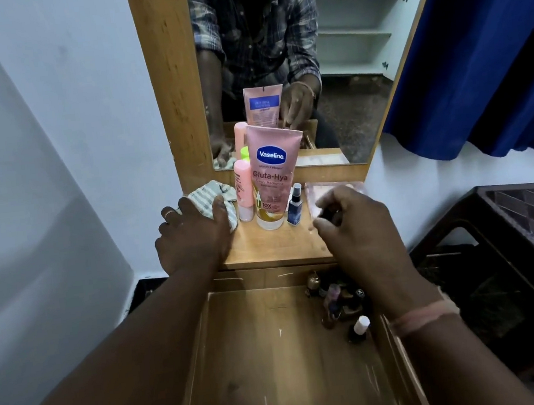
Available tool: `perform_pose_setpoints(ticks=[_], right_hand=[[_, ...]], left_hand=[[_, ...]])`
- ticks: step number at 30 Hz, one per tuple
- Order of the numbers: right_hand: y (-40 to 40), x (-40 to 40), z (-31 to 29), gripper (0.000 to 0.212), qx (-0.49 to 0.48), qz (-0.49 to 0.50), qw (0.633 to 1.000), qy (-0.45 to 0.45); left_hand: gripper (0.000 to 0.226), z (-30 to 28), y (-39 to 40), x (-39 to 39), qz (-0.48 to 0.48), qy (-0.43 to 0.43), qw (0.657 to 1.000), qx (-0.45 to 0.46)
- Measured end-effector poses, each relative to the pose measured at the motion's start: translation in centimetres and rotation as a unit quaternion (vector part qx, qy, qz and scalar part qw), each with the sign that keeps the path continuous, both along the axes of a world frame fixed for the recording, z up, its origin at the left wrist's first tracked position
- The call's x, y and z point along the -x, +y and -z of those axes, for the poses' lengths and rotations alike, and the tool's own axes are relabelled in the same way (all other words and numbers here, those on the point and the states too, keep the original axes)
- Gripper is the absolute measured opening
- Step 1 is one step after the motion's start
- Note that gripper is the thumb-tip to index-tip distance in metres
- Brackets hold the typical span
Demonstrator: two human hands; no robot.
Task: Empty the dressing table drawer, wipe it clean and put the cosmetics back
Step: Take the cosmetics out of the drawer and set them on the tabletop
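The right hand (353, 223) hovers over the right side of the table (276, 244), its fingers curled in a grip round a small dark thing (330, 211); what that thing is I cannot tell, since the fingers hide most of it. The left hand (193, 233) rests on the striped cloth (215, 191) at the table's left rear corner, fingers fairly straight and pressing down on it rather than clenched round it.

Just past the right hand's knuckles lies a clear pinkish tray (333, 187), partly hidden by the hand; its contents cannot be made out. Between the two hands stand the cosmetics already out on the table: a large pink Vaseline tube (274, 175) upright on its cap, a slim pink bottle (243, 188) touching its left side, a taller pink container (241, 135) and a green-topped one (244, 153) behind them, and a small dark blue spray bottle (295, 206) just to the tube's right.

Below the table edge the drawer (276, 366) stands pulled open under both forearms. Most of its scratched wooden floor is bare. Its rear right corner holds a huddle of small bottles (335, 297), dark and blurred, with a white-capped nail polish bottle (359, 327) nearest the camera; the right wrist hangs over this cluster and covers part of it.

Behind the table a wood-framed mirror (260, 54) reflects the tube and both hands. A blue curtain (473, 48) hangs at right, and a dark plastic chair (512, 259) stands beside the drawer.
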State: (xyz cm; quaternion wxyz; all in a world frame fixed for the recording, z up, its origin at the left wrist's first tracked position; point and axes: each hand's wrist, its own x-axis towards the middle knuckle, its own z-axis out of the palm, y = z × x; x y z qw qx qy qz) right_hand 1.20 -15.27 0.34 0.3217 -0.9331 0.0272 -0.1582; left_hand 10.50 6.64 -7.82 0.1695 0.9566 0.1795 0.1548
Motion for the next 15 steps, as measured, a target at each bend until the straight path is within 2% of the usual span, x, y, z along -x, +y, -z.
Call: perform_pose_setpoints(ticks=[7,15], right_hand=[[1.4,-3.4,1.7,0.031,-0.014,-0.009,0.999,0.032],[1.8,-3.0,1.9,0.049,-0.024,-0.007,0.999,0.039]], left_hand=[[0.081,0.0,0.0,0.0,-0.004,-0.003,1.0,0.0],[0.081,0.2,0.0,0.0,-0.002,-0.002,1.0,-0.001]])
